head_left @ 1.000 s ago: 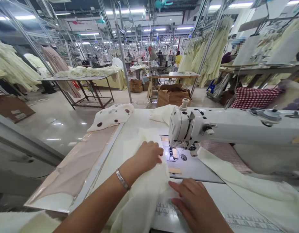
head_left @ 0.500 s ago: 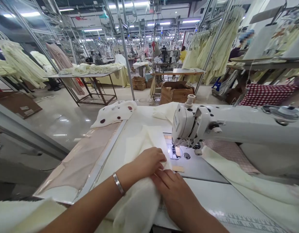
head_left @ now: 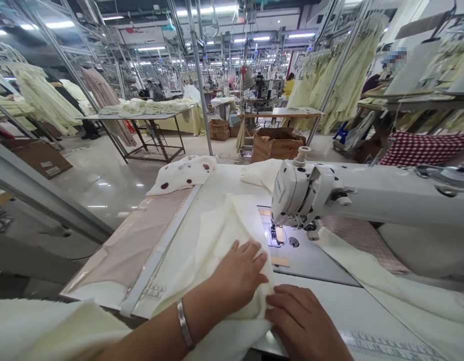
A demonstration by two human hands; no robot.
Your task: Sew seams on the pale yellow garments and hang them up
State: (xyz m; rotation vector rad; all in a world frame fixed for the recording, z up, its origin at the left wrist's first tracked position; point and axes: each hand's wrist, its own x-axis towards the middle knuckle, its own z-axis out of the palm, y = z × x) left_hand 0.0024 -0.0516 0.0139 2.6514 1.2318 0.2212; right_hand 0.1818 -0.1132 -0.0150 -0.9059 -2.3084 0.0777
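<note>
A cream-coloured piece of fabric [head_left: 232, 220] lies in soft folds on the white sewing table, left of the needle area. My left hand [head_left: 241, 273], with a silver bangle at the wrist, rests on top of it, fingers slightly apart and pressing down. Against the fabric's right edge, my right hand [head_left: 301, 316] is closed with its fingertips on the cloth; the thumb is hidden. Just beyond both hands stands the sewing machine [head_left: 292, 195], its lamp lighting the presser foot [head_left: 276, 233]. No cloth lies under the foot.
A spotted white cloth [head_left: 182, 174] lies at the table's far left, beyond a pinkish panel [head_left: 141, 235]. Another cream strip [head_left: 385, 276] drapes at right. Farther off are a cardboard box [head_left: 277, 144], a table with piled fabric [head_left: 149, 106] and hanging garments [head_left: 340, 75].
My hands have moved apart, the right one towards me and to the right. My left hand has flattened on the fabric, which is now more spread out. The view has shifted slightly.
</note>
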